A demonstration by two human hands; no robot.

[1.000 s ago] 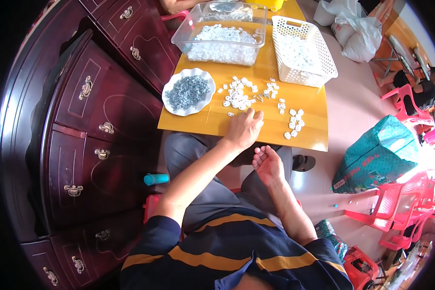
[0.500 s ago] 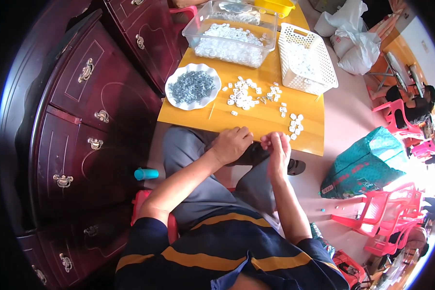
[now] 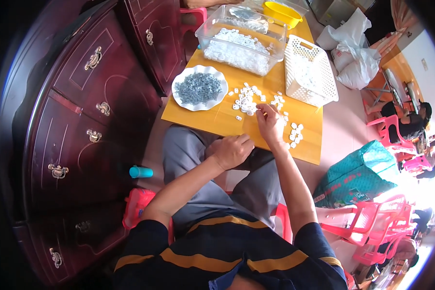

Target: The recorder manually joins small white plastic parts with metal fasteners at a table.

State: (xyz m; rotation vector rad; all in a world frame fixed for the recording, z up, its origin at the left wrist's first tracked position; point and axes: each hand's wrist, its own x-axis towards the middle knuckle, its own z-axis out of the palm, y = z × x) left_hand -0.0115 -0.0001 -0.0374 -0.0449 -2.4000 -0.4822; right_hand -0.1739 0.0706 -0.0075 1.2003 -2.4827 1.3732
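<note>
My left hand (image 3: 234, 152) is closed at the table's near edge, fingertips pressed together; whatever they hold is too small to make out. Over the table, my right hand (image 3: 270, 123) reaches in with fingers bent together among the small pieces, and I cannot make out what is in its fingertips. Just beyond it lies a loose pile of small white plastic pieces (image 3: 247, 100). A second little group of white pieces (image 3: 295, 135) is right of my right wrist. To the left stands a white wavy-rimmed plate (image 3: 177, 103) heaped with small grey metallic pieces (image 3: 198, 88).
At the back of the yellow table (image 3: 198, 121) stand a clear plastic bin (image 3: 277, 55) of white pieces, a white perforated basket (image 3: 319, 99) and a yellow basin (image 3: 290, 21). Dark red cabinets (image 3: 77, 125) flank the left. A teal bag (image 3: 345, 181) and pink chairs (image 3: 367, 224) are at right.
My right hand has moved forward from beside my left hand to the pieces on the table. The left hand stays near the edge. The whole view has shifted slightly.
</note>
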